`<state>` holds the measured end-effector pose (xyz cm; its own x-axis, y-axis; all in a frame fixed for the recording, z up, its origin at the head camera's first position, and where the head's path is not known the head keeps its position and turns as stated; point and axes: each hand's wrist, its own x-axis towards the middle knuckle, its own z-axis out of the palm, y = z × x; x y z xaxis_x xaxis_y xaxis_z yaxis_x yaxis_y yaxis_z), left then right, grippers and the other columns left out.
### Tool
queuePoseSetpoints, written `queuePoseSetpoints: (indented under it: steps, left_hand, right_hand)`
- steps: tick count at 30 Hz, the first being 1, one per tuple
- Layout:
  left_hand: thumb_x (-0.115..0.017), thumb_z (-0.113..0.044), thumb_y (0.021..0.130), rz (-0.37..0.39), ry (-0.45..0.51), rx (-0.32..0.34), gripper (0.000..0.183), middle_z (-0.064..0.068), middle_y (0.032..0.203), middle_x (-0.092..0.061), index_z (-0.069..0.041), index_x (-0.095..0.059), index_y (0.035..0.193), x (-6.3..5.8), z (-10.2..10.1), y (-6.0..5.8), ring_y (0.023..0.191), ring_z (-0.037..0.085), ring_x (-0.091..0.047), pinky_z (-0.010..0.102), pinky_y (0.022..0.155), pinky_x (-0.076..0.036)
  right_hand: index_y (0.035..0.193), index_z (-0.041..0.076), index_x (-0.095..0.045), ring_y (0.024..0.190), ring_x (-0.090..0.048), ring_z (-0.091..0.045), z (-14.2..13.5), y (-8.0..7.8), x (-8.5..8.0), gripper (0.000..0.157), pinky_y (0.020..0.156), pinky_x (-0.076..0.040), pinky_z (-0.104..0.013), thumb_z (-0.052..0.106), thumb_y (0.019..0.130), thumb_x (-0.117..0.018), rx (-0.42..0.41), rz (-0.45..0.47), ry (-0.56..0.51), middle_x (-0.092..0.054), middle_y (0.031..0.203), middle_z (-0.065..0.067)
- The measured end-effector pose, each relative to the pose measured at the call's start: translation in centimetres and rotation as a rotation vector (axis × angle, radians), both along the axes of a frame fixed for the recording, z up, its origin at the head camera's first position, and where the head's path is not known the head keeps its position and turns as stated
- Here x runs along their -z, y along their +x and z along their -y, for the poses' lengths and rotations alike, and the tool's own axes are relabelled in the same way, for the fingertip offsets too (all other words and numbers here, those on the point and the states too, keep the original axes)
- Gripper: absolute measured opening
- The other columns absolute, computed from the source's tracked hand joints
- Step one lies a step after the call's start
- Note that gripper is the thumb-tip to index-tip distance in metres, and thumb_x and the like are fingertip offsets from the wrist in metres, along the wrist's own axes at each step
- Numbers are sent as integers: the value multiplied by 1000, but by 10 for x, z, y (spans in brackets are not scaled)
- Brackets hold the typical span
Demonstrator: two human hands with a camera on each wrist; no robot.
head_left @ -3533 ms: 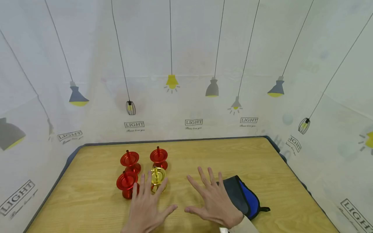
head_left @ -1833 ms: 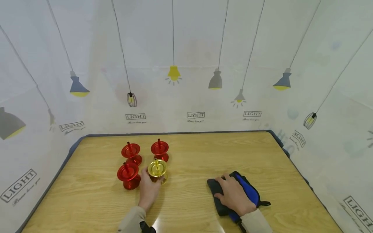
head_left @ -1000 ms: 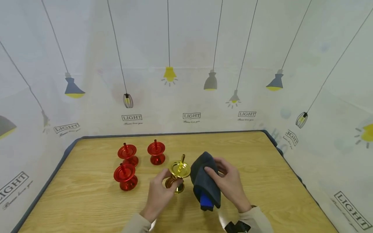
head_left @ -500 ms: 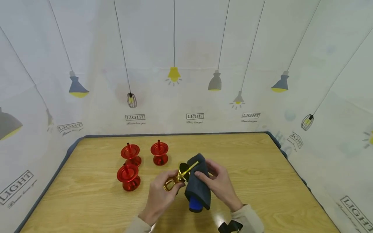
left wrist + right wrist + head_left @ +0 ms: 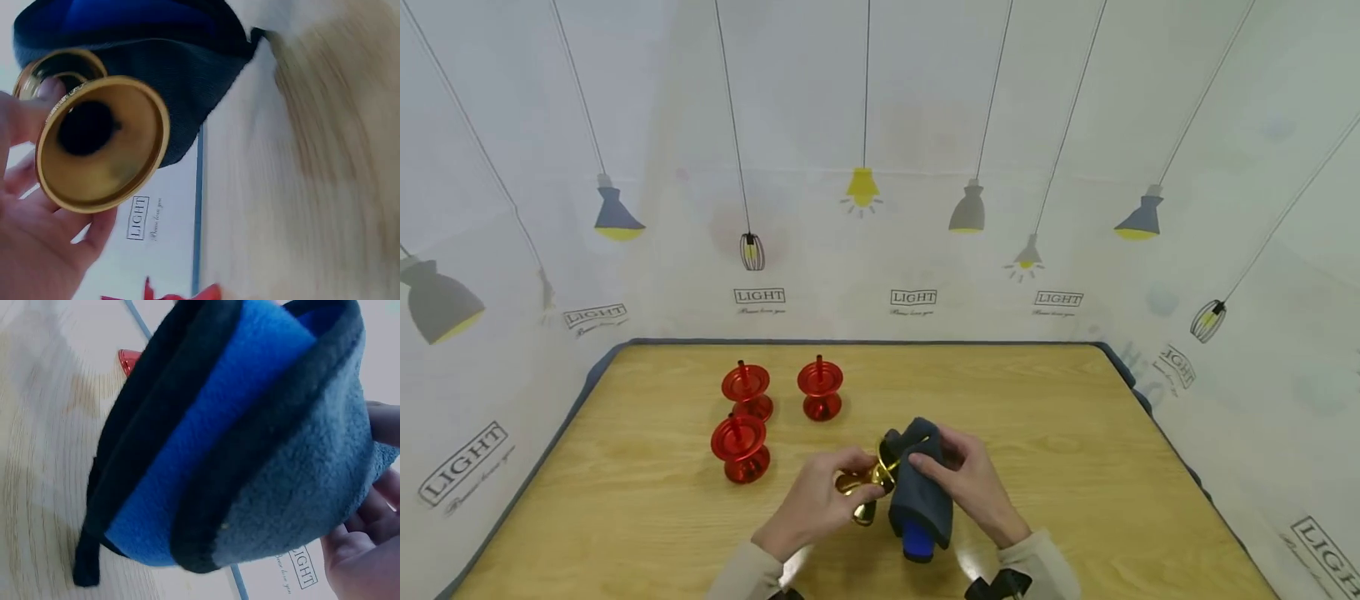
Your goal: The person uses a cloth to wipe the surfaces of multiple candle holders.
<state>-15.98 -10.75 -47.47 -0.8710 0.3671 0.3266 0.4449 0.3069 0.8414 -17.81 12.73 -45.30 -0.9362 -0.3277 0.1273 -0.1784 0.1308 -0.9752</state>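
In the head view, my left hand (image 5: pixel 820 498) pinches a shiny gold candle holder (image 5: pixel 882 475) by its stem, tilted so its dish faces right. The left wrist view looks into the hollow round base of the candle holder (image 5: pixel 119 169), beyond the fingers of my left hand (image 5: pixel 37 237). My right hand (image 5: pixel 976 482) grips a folded dark grey and blue cloth (image 5: pixel 921 492) with black edging, wrapped against the candle holder's dish and spike, which it mostly hides. Close up in the right wrist view, the cloth (image 5: pixel 294 462) covers most of my right hand (image 5: pixel 369 556).
Three red candle holders stand upright on the left of the wooden table (image 5: pixel 1045 417): a back left one (image 5: pixel 747 385), a back right one (image 5: pixel 821 383) and a front one (image 5: pixel 740 442). A white curtain (image 5: pixel 805 100) printed with lamps surrounds the table.
Both hands were spread and free at first. The left hand took up the gold candle holder, the right the cloth. They came together, the candle holder tipped rightward, and the cloth now covers its spike.
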Motion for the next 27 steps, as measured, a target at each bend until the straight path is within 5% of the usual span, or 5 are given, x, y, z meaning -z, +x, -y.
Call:
queuePoseSetpoints:
  steps: [7,15,19,22,27]
  left_hand:
    - [-63,-17,101,364,213,263,28,7,102,-69,8,-64,115,8,7,-12,91,4,-67,23,80,-54]
    - [-51,-24,105,723,484,560,23,0,95,-69,-7,-64,114,7,11,-17,85,8,-68,25,79,-57]
    - [-56,-29,104,508,239,339,33,3,107,-70,-3,-64,123,-3,13,-15,98,13,-67,33,89,-54]
    - [-68,-31,98,226,14,101,35,3,114,-72,-7,-67,124,-11,8,-10,104,18,-68,40,94,-53]
    - [-89,-24,78,-297,-215,-164,44,-1,107,-73,-12,-69,116,-10,-12,-4,98,15,-70,38,87,-57]
  right_hand:
    - [119,0,-67,87,-68,-14,-5,1,-2,31,74,-57,-27,20,96,-71,-22,82,-8,-72,101,-4]
    - [115,-6,-66,78,-65,-11,-4,0,1,27,68,-55,-25,15,97,-67,-77,91,-109,-71,90,1]
    - [118,-6,-66,80,-66,-12,-5,0,0,30,69,-56,-26,15,97,-68,-32,90,-101,-71,91,-1]
    - [121,-4,-66,83,-67,-13,-5,0,-1,33,72,-57,-26,16,95,-71,62,96,-94,-71,96,-6]
    - [122,-1,-68,87,-68,-14,-1,-1,0,34,76,-57,-26,16,93,-74,251,128,-130,-73,102,-9]
